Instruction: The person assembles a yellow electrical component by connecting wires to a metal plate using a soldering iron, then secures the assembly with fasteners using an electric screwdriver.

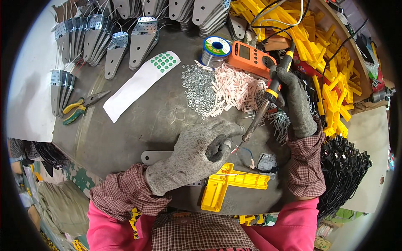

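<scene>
My right hand (296, 102), in a grey knit glove, grips a soldering iron (258, 120) with a yellow and black handle. The iron slants down and left, its tip close to the fingertips of my left hand (190, 152). That hand, gloved too, has thumb and finger pinched together, with thin wire ends (235, 149) at the pinch; exactly what it holds is partly hidden. Beneath it lies a grey metal plate (154, 157), mostly covered. A yellow plastic housing (215, 192) rests just in front, beside a small translucent grey connector block (266, 162) with wires.
Behind my hands lie metal nuts (197, 90), pale pink sleeves (234, 88), a solder spool (215, 52) and an orange meter (249, 58). Yellow parts (335, 88) and black cables (343, 175) heap at right. Pliers (83, 106), a white strip (138, 90) and metal plates (142, 42) occupy the left.
</scene>
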`<state>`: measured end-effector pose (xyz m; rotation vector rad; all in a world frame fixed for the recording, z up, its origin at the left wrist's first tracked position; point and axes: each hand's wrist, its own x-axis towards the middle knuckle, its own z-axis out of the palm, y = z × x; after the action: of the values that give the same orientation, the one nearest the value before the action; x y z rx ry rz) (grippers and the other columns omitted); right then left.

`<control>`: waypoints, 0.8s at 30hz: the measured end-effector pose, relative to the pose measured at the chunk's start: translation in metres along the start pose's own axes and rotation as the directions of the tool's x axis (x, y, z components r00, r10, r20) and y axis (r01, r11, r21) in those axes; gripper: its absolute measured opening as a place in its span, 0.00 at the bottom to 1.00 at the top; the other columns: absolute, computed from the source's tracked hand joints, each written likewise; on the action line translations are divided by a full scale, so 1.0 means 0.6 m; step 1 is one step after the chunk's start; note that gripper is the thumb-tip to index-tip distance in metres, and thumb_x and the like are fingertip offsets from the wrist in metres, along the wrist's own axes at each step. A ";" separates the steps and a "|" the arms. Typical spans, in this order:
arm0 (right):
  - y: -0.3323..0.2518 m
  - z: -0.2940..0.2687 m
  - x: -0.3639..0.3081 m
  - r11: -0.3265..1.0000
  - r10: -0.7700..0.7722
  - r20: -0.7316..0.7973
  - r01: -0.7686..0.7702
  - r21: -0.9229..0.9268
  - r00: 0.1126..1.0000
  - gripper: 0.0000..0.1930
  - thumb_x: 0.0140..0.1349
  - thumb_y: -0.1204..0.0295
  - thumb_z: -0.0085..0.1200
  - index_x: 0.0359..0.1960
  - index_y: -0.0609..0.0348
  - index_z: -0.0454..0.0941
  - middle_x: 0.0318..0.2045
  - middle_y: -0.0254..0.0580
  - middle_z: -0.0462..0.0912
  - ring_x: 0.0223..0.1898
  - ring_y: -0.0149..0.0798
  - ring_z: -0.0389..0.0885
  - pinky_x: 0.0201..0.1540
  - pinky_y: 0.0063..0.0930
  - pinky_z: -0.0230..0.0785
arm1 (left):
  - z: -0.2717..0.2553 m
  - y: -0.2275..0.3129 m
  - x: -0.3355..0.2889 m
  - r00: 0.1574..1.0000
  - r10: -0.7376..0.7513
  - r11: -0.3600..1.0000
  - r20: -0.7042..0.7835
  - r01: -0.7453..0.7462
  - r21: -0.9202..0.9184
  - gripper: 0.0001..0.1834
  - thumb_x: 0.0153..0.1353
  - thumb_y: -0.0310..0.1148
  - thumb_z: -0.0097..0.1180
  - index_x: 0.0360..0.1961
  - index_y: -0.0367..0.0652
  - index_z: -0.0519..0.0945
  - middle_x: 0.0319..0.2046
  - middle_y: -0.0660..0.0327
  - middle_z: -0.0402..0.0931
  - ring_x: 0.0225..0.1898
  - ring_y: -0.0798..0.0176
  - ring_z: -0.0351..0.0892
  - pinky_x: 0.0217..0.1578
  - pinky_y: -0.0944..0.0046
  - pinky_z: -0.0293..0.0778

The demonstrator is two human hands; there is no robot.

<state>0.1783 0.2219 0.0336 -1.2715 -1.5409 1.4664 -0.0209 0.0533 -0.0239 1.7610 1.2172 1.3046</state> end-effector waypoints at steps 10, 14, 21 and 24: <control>-0.011 -0.023 -0.026 0.997 -0.042 -0.042 0.045 0.067 0.998 0.17 0.69 0.57 0.46 0.44 0.59 0.75 0.20 0.27 0.71 0.14 0.21 0.62 0.19 0.15 0.55 | -0.024 0.031 -0.001 1.000 0.031 0.996 0.002 -0.031 0.084 0.21 0.56 0.16 0.55 0.53 0.37 0.78 0.33 0.56 0.79 0.30 0.65 0.79 0.32 0.67 0.75; -0.010 -0.043 -0.060 0.971 -0.088 -0.114 0.111 0.212 0.990 0.15 0.70 0.57 0.44 0.40 0.56 0.73 0.17 0.24 0.68 0.12 0.19 0.59 0.16 0.15 0.54 | -0.033 0.052 -0.038 0.995 0.092 0.983 -0.039 -0.085 0.166 0.25 0.53 0.16 0.54 0.54 0.38 0.78 0.31 0.58 0.77 0.26 0.63 0.77 0.29 0.65 0.73; 0.022 -0.015 -0.114 0.915 -0.043 -0.082 0.072 0.397 0.996 0.15 0.71 0.57 0.44 0.39 0.56 0.71 0.14 0.26 0.68 0.08 0.21 0.58 0.11 0.14 0.51 | -0.018 0.058 -0.059 0.979 0.165 0.954 0.123 -0.190 0.231 0.34 0.52 0.29 0.61 0.64 0.47 0.70 0.39 0.55 0.76 0.39 0.50 0.79 0.39 0.51 0.76; 0.034 -0.008 -0.112 0.923 -0.030 -0.071 0.055 0.381 0.997 0.15 0.71 0.57 0.44 0.40 0.56 0.72 0.14 0.27 0.69 0.08 0.22 0.58 0.09 0.16 0.49 | -0.012 0.064 -0.057 0.980 0.176 0.948 0.092 -0.194 0.253 0.29 0.51 0.22 0.58 0.58 0.41 0.75 0.39 0.55 0.80 0.38 0.49 0.80 0.39 0.52 0.76</control>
<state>0.2083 0.1586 0.0254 -1.0331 -1.1577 1.5874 -0.0188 0.0070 -0.0008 2.1349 1.2561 1.2188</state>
